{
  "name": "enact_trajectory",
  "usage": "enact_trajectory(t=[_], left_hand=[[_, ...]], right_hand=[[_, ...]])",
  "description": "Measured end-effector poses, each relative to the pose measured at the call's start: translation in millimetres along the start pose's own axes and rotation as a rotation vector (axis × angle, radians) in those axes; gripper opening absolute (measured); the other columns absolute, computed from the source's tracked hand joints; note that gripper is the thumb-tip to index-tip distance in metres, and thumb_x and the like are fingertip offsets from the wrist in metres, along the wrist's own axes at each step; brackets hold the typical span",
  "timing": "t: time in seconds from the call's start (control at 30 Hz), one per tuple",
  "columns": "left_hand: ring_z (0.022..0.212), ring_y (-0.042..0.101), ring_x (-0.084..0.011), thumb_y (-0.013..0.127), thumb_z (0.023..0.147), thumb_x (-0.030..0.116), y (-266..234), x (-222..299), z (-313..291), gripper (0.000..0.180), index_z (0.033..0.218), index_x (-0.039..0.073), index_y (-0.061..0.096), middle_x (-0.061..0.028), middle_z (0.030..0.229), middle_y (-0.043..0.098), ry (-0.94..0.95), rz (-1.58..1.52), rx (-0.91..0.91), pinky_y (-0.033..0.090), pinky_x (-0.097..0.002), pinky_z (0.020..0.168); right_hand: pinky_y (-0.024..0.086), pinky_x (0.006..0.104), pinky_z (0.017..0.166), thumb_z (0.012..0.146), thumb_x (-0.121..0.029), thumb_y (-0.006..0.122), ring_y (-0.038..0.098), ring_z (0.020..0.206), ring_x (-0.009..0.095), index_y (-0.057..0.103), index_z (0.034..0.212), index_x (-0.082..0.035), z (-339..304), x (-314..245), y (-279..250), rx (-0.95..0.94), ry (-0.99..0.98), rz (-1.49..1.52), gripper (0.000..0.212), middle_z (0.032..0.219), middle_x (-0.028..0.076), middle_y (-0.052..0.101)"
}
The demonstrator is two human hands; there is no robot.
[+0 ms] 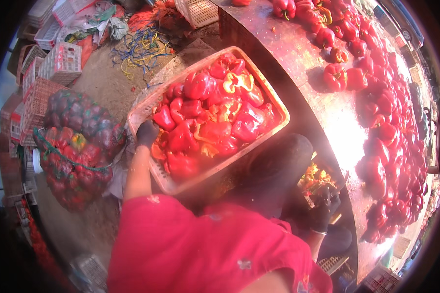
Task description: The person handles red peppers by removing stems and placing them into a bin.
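Note:
A pale plastic crate [167, 184], tilted in view, is heaped with red bell peppers [200, 117], some cut or broken so that their insides show. At its left side my left hand [147, 133], in a dark glove, is closed over the rim, beside the peppers. Low on the right, my right hand [324, 210], also dark-gloved, is closed; a short pale piece shows beside its fingers, too unclear to name. Close by it lies a pile of orange and yellow pepper scraps [315, 179]. My dark-clothed knee [283, 161] stands between the crate and that hand.
A metal table [298, 53] curves along the right, its far side piled with red peppers [386, 127]. Left of the crate stands a full net sack [80, 151] of dark red peppers. Stacked crates [61, 63] and tangled blue and yellow straps [141, 49] are farther back.

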State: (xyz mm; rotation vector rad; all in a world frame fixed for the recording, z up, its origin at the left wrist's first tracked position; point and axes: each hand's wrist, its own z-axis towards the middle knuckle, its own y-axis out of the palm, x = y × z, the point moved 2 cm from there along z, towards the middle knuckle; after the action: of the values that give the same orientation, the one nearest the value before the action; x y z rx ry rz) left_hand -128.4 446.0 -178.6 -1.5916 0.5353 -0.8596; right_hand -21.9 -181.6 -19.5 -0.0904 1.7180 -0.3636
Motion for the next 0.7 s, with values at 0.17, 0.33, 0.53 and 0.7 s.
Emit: enact_trajectory(t=[0.17, 0.33, 0.53, 0.7], left_hand=[[0.080, 0.059, -0.0391, 0.049, 0.079, 0.024, 1, 38, -48, 0.027, 0.081, -0.002, 0.058, -0.0245, 0.081, 0.060, 0.100, 0.106, -0.086, 0.048, -0.0454, 0.070], [0.110, 0.048, -0.0347, 0.043, 0.087, 0.021, 102, -6, -43, 0.043, 0.120, -0.007, 0.042, -0.0247, 0.120, 0.047, -0.248, 0.079, -0.149, 0.041, -0.0385, 0.088], [0.105, 0.051, -0.0327, 0.046, 0.087, 0.031, 78, 49, -38, 0.047, 0.119, -0.002, 0.042, -0.0220, 0.114, 0.051, -0.013, 0.053, 0.293, 0.042, -0.0393, 0.083], [0.087, 0.054, -0.0290, 0.047, 0.083, 0.011, 29, 52, -42, 0.028, 0.105, -0.006, 0.050, -0.0166, 0.097, 0.059, -0.085, -0.743, 0.200, 0.040, -0.0374, 0.077]], right_hand=[[0.040, 0.0212, 0.047, 0.085, -0.014, 0.056, 0.049, 0.055, 0.007, 0.059, 0.096, 0.002, -11, 6, 8, 0.087, -0.124, -0.193, 0.020, 0.071, 0.003, 0.057], [0.036, 0.0193, 0.047, 0.084, -0.010, 0.057, 0.046, 0.052, 0.005, 0.058, 0.095, 0.002, -4, 2, 21, 0.033, 0.083, -0.118, 0.016, 0.065, 0.000, 0.054], [0.039, 0.0201, 0.045, 0.081, -0.011, 0.060, 0.049, 0.051, 0.007, 0.059, 0.094, 0.000, 8, -15, 4, 0.230, 0.168, 0.135, 0.017, 0.065, 0.001, 0.055], [0.040, 0.0209, 0.047, 0.079, -0.010, 0.063, 0.050, 0.055, 0.006, 0.061, 0.090, 0.000, 40, 0, -39, 0.275, -0.004, 0.100, 0.015, 0.067, 0.000, 0.056]])
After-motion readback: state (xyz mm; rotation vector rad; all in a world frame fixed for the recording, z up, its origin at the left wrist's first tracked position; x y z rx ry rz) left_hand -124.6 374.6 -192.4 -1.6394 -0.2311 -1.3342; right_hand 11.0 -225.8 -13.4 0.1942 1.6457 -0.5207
